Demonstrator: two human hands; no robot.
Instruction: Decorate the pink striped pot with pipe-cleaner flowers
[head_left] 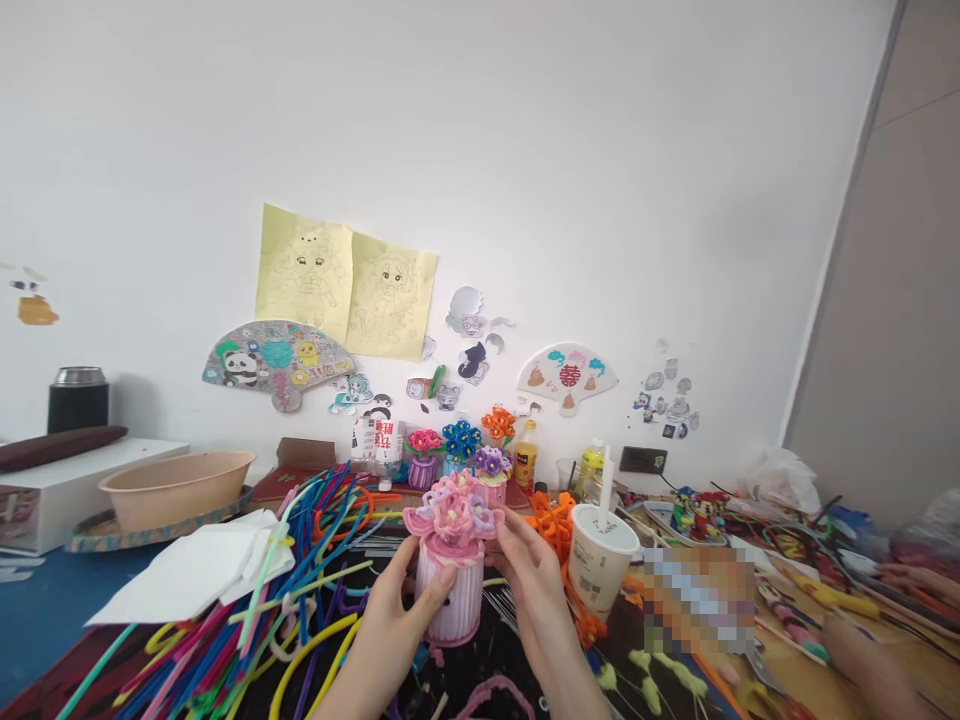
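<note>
White wall (pixel 600 150) rises behind the bench (pixel 45 615), with two yellow drawings (pixel 345 285) and two decorated fans on it, one fan (pixel 281 355) overlapping the foot of the drawings and the other (pixel 568 378) farther right. At the bench's far left corner, a dark flask (pixel 79 402) stands behind a white box (pixel 82 480) that bears a brown pouch (pixel 64 449). Just right of the box, a tan basin (pixel 176 490) rests on a round mat (pixel 86 538), with white sheets (pixel 176 580) in front. Loose colored pipe cleaners (pixel 225 630) spread toward the near edge.

Near the middle of the near edge is a lilac pot (pixel 454 600) topped with pink and purple flowers (pixel 456 515). The left hand (pixel 394 612) grips its left side, thumb across the front, fingers partly closed. The right hand (pixel 534 580) has its fingers loosely bent and slightly apart, their tips at the right-hand petals. Behind the pot, toward the far edge, stand smaller bunches of flowers (pixel 461 440).

To the right are orange pipe cleaners (pixel 553 520) and a paper cup (pixel 602 565) with a straw. A pixelated patch hides part of the bench's right side; another person's blurred hand (pixel 862 655) is near the right edge.
</note>
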